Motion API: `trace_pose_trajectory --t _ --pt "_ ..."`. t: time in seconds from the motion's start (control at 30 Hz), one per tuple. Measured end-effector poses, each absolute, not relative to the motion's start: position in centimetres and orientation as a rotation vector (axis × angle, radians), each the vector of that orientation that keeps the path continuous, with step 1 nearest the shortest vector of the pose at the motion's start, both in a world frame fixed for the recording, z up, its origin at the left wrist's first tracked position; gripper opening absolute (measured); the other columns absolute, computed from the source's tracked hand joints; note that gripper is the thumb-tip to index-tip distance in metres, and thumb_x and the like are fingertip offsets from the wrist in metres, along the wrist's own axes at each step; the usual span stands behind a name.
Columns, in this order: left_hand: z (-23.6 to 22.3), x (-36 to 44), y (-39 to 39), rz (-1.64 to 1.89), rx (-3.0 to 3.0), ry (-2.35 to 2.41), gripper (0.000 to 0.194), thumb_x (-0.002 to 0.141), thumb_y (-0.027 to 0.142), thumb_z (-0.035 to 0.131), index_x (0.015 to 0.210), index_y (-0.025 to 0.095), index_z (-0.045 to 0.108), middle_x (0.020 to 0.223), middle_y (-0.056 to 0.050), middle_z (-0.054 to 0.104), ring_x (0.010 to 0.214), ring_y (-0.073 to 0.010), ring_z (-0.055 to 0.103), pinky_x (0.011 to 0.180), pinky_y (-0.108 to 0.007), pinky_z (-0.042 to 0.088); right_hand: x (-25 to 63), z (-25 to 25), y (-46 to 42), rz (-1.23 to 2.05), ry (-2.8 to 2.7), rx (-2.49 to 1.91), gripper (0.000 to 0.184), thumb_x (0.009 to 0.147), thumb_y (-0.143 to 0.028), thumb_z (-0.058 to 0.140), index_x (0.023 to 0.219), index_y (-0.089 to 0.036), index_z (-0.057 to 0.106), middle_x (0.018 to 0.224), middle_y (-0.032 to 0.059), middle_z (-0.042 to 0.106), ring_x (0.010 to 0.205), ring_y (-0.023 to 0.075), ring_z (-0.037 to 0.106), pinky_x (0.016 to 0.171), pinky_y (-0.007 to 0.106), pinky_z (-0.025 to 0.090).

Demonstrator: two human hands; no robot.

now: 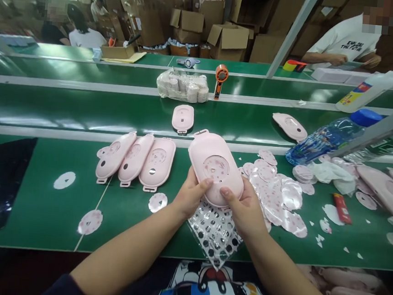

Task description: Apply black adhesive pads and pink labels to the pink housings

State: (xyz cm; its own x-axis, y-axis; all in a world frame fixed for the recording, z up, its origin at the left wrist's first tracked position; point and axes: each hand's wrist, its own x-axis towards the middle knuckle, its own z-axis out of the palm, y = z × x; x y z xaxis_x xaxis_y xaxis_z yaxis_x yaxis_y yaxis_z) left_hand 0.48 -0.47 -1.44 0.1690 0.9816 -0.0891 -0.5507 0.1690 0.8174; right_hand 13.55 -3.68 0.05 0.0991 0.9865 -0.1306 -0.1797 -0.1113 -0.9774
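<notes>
- We hold a pale pink plastic oval case [215,170] in both hands, tilted up above a green conveyor table [128,224]
- A round blossom-print sticker [216,168] sits in the circular recess on its face
- Our left hand [190,194] grips the lower left edge and our right hand [242,211] the lower right edge
- Our fingers [207,182] pinch the case from both sides: the thumbs press on its front face, and the rest curl behind it, out of sight
- Just under our hands lies a clear backing sheet [215,231] with dark dots
- To the left, three more pink cases [135,157] lie side by side, touching, with loose round stickers [157,202] near them
- To the right, a heap of round stickers [271,191] spreads over the table, beside a crumpled white cloth [334,177] and a red packet [341,208]
- On the belt beyond sit two more pink cases [183,118], [289,126] and a blue-capped water bottle [328,138]
- Farther on lie a clear bag of pale rolls [183,85] and an orange handheld tool [221,78]
- At the top right, a co-worker in a white T-shirt [343,43] works at the far table, with cardboard boxes [207,24] stacked behind
</notes>
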Motion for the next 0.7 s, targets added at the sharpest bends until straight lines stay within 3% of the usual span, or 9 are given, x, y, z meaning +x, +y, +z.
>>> trace_pose_trajectory --t 0.13,0.23,0.33,0.43,0.57,0.7 --pt "-0.3 0.4 -0.7 1.208 0.716 0.782 0.053 0.072 0.030 0.075 0.118 0.023 0.049 0.114 -0.006 0.065 0.107 -0.0223 0.061 0.097 -0.039 0.048 15.2 -0.6 -4.5 1.286 -1.104 -1.175 0.066 0.079 -0.050 0.065 0.131 -0.023 0.035 0.123 0.0140 0.058 0.103 0.0257 0.063 0.082 0.042 0.056" --pt "1.8 -0.2 1.3 1.218 0.735 0.913 0.054 0.074 0.030 0.073 0.122 0.026 0.047 0.117 -0.007 0.065 0.107 -0.0229 0.062 0.093 -0.040 0.051 17.7 -0.8 -6.7 1.011 -1.369 -1.306 0.059 0.088 -0.048 0.051 0.138 -0.027 0.026 0.126 0.0140 0.054 0.100 0.0244 0.063 0.078 0.043 0.056" --pt "4.1 0.6 6.4 1.107 0.878 1.002 0.050 0.074 0.028 0.074 0.120 0.025 0.052 0.121 -0.009 0.064 0.106 -0.0249 0.063 0.087 -0.040 0.055 19.9 -1.4 -9.5 0.635 -1.679 -1.350 0.048 0.089 -0.036 0.050 0.134 -0.026 0.035 0.120 0.0119 0.057 0.104 0.0246 0.061 0.086 0.044 0.053" --pt "4.7 3.8 13.2 1.053 0.989 1.106 0.042 0.078 0.026 0.070 0.118 0.022 0.056 0.114 -0.011 0.067 0.097 -0.0251 0.066 0.082 -0.042 0.057 21.0 -2.8 -11.1 0.350 -1.971 -1.213 0.051 0.083 -0.028 0.058 0.130 -0.021 0.041 0.118 0.0126 0.061 0.110 0.0274 0.059 0.093 0.044 0.051" --pt "3.3 8.6 20.3 1.053 1.101 1.347 0.036 0.089 0.031 0.057 0.122 0.016 0.053 0.114 -0.012 0.063 0.095 -0.0208 0.065 0.080 -0.039 0.056 21.4 -5.0 -10.8 0.121 -2.041 -1.170 0.051 0.078 -0.026 0.061 0.126 -0.016 0.047 0.112 0.0137 0.065 0.101 0.0272 0.064 0.082 0.038 0.057" --pt "1.9 10.4 23.4 0.942 1.325 1.573 0.035 0.090 0.033 0.056 0.119 0.015 0.055 0.120 -0.010 0.058 0.103 -0.0218 0.059 0.087 -0.044 0.051 21.5 -5.3 -10.0 0.113 -2.041 -1.104 0.047 0.073 -0.019 0.063 0.119 -0.020 0.053 0.105 0.0090 0.068 0.094 0.0230 0.067 0.076 0.029 0.058"
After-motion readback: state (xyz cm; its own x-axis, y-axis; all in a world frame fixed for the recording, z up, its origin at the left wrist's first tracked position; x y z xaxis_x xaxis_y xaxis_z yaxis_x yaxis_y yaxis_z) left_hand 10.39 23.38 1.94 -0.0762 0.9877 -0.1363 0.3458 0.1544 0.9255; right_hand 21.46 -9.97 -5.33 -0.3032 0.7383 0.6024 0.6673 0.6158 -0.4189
